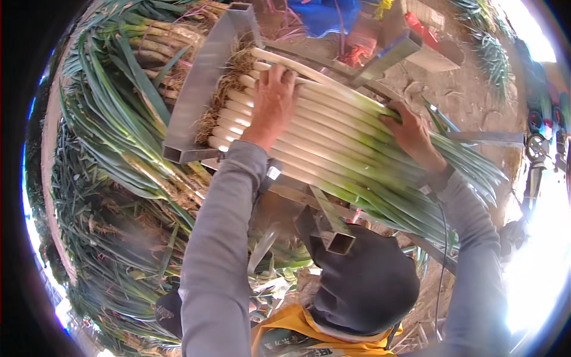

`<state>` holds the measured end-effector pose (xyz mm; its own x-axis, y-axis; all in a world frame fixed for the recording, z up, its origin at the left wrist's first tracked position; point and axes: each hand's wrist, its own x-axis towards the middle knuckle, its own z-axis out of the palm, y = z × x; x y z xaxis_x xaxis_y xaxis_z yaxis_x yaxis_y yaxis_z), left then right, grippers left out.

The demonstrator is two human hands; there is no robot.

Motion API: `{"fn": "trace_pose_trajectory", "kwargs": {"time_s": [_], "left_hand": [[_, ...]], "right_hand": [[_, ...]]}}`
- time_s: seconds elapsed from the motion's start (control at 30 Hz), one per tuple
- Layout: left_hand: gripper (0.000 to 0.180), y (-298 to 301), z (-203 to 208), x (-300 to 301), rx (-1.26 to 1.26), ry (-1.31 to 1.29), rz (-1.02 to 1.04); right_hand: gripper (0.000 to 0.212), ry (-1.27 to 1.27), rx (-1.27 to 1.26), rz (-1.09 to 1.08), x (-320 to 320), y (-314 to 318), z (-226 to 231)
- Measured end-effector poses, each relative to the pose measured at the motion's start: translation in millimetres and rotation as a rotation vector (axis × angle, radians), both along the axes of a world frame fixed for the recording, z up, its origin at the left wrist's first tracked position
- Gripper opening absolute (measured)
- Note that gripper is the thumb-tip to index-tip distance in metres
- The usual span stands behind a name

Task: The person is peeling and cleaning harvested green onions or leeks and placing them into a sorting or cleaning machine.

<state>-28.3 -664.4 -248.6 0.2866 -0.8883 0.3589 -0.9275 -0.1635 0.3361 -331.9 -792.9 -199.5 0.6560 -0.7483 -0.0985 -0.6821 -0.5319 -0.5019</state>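
A layer of long green onions (315, 128) lies side by side on a metal frame, roots to the left against an upright metal plate (205, 83), green leaves to the right. My left hand (273, 101) is over the white shafts near the root end, its fingers curled round an onion toward the far side. My right hand (411, 132) grips the same far side where white turns to green, thumb and fingers closed round an onion. Parts of both grips are hidden by the hands. Both of my arms wear grey sleeves.
Heaps of green onions (107, 131) fill the left side. A person in a dark cap (366, 285) and orange clothing is close below the frame, between my arms. Square metal tubes (339, 241) jut out toward that person. Blue cloth (324, 16) and a cardboard box (431, 53) lie beyond the frame.
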Motion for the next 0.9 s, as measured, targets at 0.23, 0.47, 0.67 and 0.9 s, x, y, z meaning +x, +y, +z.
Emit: {"fn": "trace_pose_trajectory", "kwargs": {"time_s": [0.23, 0.47, 0.67, 0.9], "left_hand": [[0.028, 3, 1, -3, -0.059, 0.002, 0.011], [0.033, 1, -3, -5, -0.083, 0.015, 0.035], [0.047, 0, 2, -7, 0.002, -0.026, 0.059], [0.041, -6, 7, -5, 0.055, 0.009, 0.049]], "right_hand": [[0.035, -0.097, -0.008, 0.155, 8, -13, 4], [0.032, 0.035, -0.077, 0.235, 12, -26, 6], [0.032, 0.032, 0.034, 0.285, 16, -33, 10], [0.034, 0.171, 0.001, 0.308, 4, -48, 5]]}}
